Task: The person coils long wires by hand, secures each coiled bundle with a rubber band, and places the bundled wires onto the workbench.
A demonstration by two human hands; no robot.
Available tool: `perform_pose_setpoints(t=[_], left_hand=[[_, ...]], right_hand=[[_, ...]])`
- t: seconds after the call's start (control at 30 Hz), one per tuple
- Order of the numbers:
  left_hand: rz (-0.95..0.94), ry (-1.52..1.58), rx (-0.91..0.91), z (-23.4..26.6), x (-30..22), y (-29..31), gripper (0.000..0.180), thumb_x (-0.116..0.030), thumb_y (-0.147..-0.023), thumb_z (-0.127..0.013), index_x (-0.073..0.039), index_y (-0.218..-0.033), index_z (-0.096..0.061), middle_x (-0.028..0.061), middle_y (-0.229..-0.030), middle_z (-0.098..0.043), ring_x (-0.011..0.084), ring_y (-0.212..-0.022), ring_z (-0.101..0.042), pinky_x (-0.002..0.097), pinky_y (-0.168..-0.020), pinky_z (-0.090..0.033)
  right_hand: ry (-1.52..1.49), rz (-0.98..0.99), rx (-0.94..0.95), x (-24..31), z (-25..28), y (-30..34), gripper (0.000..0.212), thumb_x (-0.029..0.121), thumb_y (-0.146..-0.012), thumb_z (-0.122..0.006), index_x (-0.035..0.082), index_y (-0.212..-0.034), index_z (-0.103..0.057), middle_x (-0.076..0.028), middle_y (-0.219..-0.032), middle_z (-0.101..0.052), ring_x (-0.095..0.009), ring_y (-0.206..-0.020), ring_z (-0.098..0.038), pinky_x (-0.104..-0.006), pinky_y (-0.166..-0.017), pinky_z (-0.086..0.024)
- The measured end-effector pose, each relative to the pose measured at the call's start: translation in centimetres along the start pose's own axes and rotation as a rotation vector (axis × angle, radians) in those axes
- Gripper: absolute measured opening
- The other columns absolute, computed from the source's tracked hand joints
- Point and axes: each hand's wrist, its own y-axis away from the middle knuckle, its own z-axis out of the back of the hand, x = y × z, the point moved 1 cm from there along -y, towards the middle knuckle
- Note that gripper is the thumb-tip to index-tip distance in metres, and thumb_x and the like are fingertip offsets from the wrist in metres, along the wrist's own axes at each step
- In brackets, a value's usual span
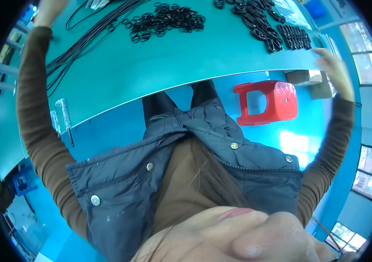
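Black cable bundles [294,37] lie beside the right fingers [322,52] (spread or pinching, I cannot tell; likewise the left hand [51,10]).

Hands [337,72]: two are showing
Black rings [184,19]: many are overlapping, uncountable
Red stool [282,102]: one is standing
Snap buttons [95,200]: four are showing

Green desk [151,63]. Long black cables [92,41] near left hand [50,11]; neat row of black bundles [294,37] near right hand [337,72], looser coiled bundles [255,21] farther left; black ring heap [168,21] between hands.
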Motion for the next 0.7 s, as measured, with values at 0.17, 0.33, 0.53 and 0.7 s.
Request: perform_pose_setpoints(t=[0.17,0.33,0.53,0.7], left_hand=[[0.021,0.749,0.710,-0.2,-15.9,3.4,0.038,-0.026,-0.093,-0.049,0.005,-0.073,-0.056,0.0166,-0.062,-0.053,0.0266,-0.056,-0.049,0.0379,-0.061,-0.043],[-0.102,0.859,0.757,-0.2,-19.2,6.9,0.041,-0.033,-0.092,-0.054,0.002,-0.071,-0.054,0.0065,-0.057,-0.042,0.0152,-0.049,-0.036,0.0300,-0.046,-0.033],[0.622,2.708,1.171,1.7,-26.4,16.2,0.036,-0.031,-0.099,-0.039,0.002,-0.098,-0.053,-0.0049,-0.053,-0.032,0.0053,-0.044,-0.034,0.0203,-0.039,-0.025],[0.769,3.097,1.178,0.6,-31.9,17.7,0.042,-0.029,-0.101,-0.034,0.011,-0.103,-0.049,-0.0026,-0.049,-0.036,0.0049,-0.036,-0.038,0.0198,-0.032,-0.029]], right_hand=[[-0.550,0.714,-0.119,13.9,-14.4,-1.9,0.076,0.028,-0.080,-0.070,0.000,-0.139,-0.030,-0.022,-0.133,-0.044,-0.031,-0.119,-0.049,-0.0370,-0.097,-0.041],[-1.008,0.676,-0.166,18.5,-18.2,-2.8,0.019,0.019,-0.096,-0.052,0.001,-0.097,-0.060,0.002,-0.070,-0.054,-0.003,-0.059,-0.048,-0.0180,-0.053,-0.040],[-1.084,0.632,-0.193,17.5,-20.7,-6.8,0.017,0.016,-0.093,-0.057,0.001,-0.086,-0.061,0.000,-0.073,-0.058,-0.005,-0.066,-0.051,-0.0207,-0.057,-0.042],[-1.314,0.656,-0.011,16.7,-23.6,-7.6,0.015,0.016,-0.092,-0.058,0.001,-0.090,-0.061,0.001,-0.077,-0.057,-0.004,-0.068,-0.049,-0.0198,-0.061,-0.041]])
